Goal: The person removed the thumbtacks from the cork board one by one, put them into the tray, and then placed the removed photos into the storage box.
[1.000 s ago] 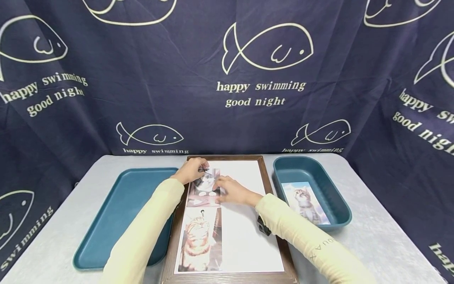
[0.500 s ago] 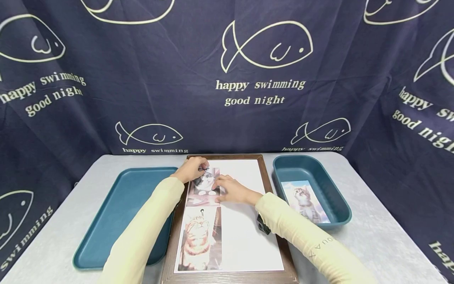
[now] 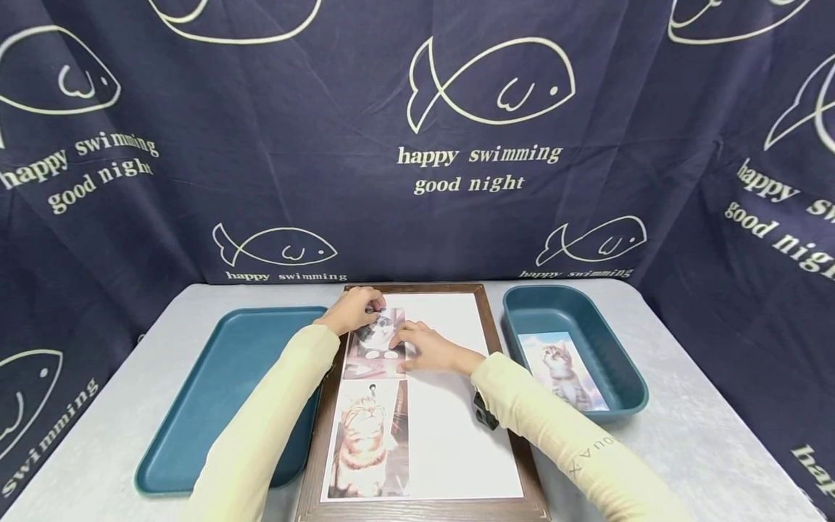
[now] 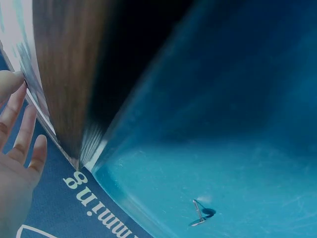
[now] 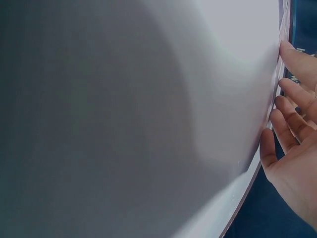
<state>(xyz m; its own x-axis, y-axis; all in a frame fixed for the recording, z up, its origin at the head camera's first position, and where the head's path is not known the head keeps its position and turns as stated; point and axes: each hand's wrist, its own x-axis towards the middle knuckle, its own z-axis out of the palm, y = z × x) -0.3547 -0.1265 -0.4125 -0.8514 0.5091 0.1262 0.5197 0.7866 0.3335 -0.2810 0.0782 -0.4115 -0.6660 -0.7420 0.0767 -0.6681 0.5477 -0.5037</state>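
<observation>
A photo of a grey-and-white cat [image 3: 377, 354] lies flat on the upper left of a white board [image 3: 463, 435] in a brown frame. My left hand [image 3: 351, 312] touches the photo's top left corner, thumb and index finger apart. From the right, my right hand [image 3: 433, 351] rests its fingertips on the photo's right edge. Directly below lies a second photo, of an orange cat [image 3: 362, 449]. In the left wrist view the fingers [image 4: 22, 134] look extended; in the right wrist view the fingers [image 5: 290, 109] lie loosely bent against the surface.
A shallow blue tray [image 3: 225, 399] stands left of the frame. To the right, a deeper blue bin [image 3: 613, 362] holds a kitten photo [image 3: 564, 373]. A dark patterned curtain [image 3: 365, 145] hangs behind the grey table [image 3: 691, 449]. The right wrist carries a black device [image 3: 484, 413].
Both hands stay at the cat photo with hardly any movement. The head view shifts very slightly.
</observation>
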